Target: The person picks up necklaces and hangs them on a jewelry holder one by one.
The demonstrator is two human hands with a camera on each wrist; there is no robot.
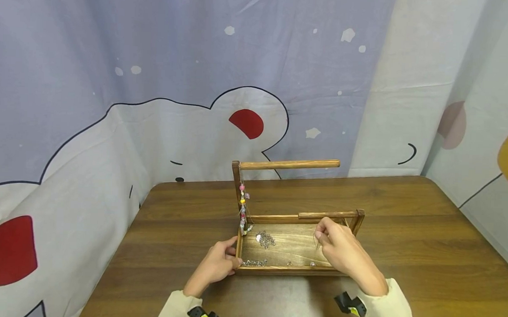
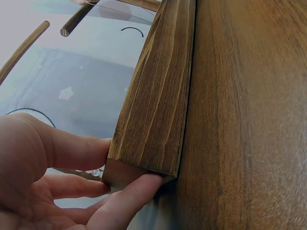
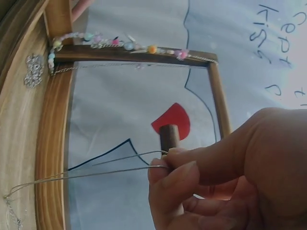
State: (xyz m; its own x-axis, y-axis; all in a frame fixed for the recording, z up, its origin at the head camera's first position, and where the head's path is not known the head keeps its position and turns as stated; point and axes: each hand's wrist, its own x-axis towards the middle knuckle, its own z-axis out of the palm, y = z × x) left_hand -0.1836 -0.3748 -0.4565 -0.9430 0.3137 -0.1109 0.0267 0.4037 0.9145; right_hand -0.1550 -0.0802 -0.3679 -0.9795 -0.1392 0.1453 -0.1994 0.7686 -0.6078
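A wooden jewelry stand [image 1: 288, 270] with a shallow tray base and two horizontal rods sits on the table. My left hand [image 1: 217, 260] grips its front left corner, with the thumb and fingers against the wood [image 2: 153, 105] in the left wrist view. Over the tray's right half, my right hand [image 1: 344, 250] pinches a thin silver necklace chain [image 3: 120, 170] between thumb and fingertips. The chain's loop trails down toward the tray in the right wrist view. A colorful beaded necklace [image 1: 242, 202] hangs from the left end of the tall upper rod [image 1: 291, 164].
A silver chain [image 1: 266, 240] lies heaped in the tray, and another chain [image 1: 254, 262] lies along its front left edge. Small shiny pieces [image 1: 313, 264] sit near the front wall. The shorter rod [image 1: 327, 214] runs across the back right. Behind the table [image 1: 407, 229] hangs a printed curtain [image 1: 190, 49].
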